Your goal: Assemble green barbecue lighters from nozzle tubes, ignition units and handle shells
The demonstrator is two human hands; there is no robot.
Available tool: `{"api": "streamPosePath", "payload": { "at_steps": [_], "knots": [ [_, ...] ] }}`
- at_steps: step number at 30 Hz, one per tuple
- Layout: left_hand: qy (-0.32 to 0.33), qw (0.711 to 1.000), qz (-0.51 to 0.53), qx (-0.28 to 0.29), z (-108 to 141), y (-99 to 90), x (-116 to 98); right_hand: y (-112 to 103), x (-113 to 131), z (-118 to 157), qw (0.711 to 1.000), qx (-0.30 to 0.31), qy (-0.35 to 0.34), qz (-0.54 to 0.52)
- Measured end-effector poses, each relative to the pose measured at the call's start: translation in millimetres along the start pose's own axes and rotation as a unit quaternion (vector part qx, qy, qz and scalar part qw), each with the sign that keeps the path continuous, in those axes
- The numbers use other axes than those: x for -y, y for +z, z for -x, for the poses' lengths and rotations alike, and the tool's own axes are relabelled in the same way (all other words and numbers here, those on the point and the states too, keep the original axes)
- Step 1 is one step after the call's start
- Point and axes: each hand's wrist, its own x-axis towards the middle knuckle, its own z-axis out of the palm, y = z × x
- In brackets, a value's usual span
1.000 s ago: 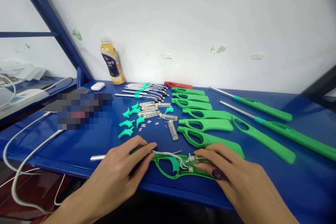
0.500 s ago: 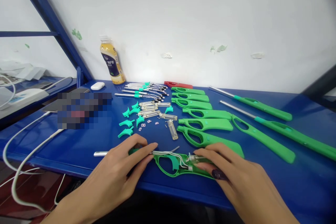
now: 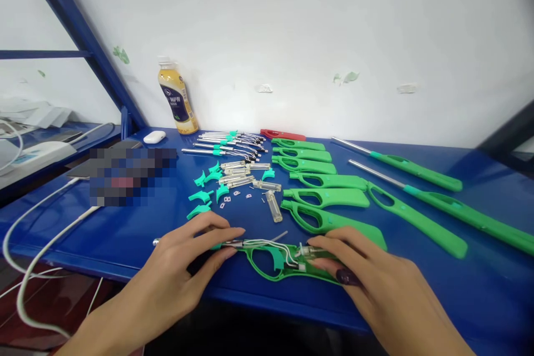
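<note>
The open half-shell of a green lighter (image 3: pixel 287 275) lies at the table's front edge, with a teal trigger (image 3: pixel 276 259) and white wires (image 3: pixel 271 242) inside it. My left hand (image 3: pixel 183 261) pinches the lighter's metal tube (image 3: pixel 233 243) at the shell's narrow end; the tube's tip shows beyond the knuckles. My right hand (image 3: pixel 371 272) grips the shell's handle end, with thumb and fingers around the clear fuel tank (image 3: pixel 314 251) lying in it. My palm and fingers hide part of the tank and handle.
Several green half-shells (image 3: pixel 346 197) and two lighters with tubes (image 3: pixel 459 208) lie to the right. Further back are loose fuel tanks (image 3: pixel 274 207), teal triggers (image 3: pixel 222 193), wired tubes (image 3: pixel 202 151) and a red shell (image 3: pixel 283 134). A bottle (image 3: pixel 175 97) stands by the wall; cables (image 3: pixel 41 239) run at left.
My left hand has slid a little left along the tube, uncovering more metal near the shell and less at the far tip. My right hand has stayed almost still.
</note>
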Motion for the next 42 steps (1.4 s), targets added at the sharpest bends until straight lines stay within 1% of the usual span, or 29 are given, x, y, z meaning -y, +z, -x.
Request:
{"api": "streamPosePath", "payload": {
  "at_steps": [3, 7, 11, 16, 22, 31, 34, 37, 42],
  "knots": [
    [-0.007, 1.000, 0.009, -0.005, -1, 0.0, 0, 2, -1, 1, 1.000, -0.007, -0.004, -0.002],
    [0.002, 1.000, 0.019, -0.003, 0, 0.2, -1, 4, -2, 2, 1.000, -0.013, -0.010, -0.006],
    [0.011, 1.000, 0.025, 0.003, 0, 0.4, -1, 3, -3, 2, 1.000, -0.002, -0.003, -0.005],
    [0.016, 0.999, 0.022, 0.018, -1, -0.5, 2, 1, -4, 4, 1.000, 0.030, 0.007, -0.006],
    [0.024, 0.999, 0.005, 0.029, -2, -2.6, 1, 2, -6, 6, 0.999, 0.033, 0.009, -0.005],
    [0.042, 0.996, -0.024, 0.080, 0, -10.1, 1, 2, -8, 7, 0.999, 0.043, 0.006, -0.007],
    [0.045, 0.994, -0.030, 0.093, -1, -13.6, -1, 2, -7, 6, 0.999, 0.039, 0.006, -0.007],
    [0.049, 0.994, -0.033, 0.095, -4, -16.0, -5, 3, -5, 5, 1.000, 0.027, 0.002, -0.005],
    [0.066, 0.994, -0.035, 0.080, -7, -12.3, -7, 3, -3, 3, 1.000, 0.011, -0.007, -0.005]
  ]
}}
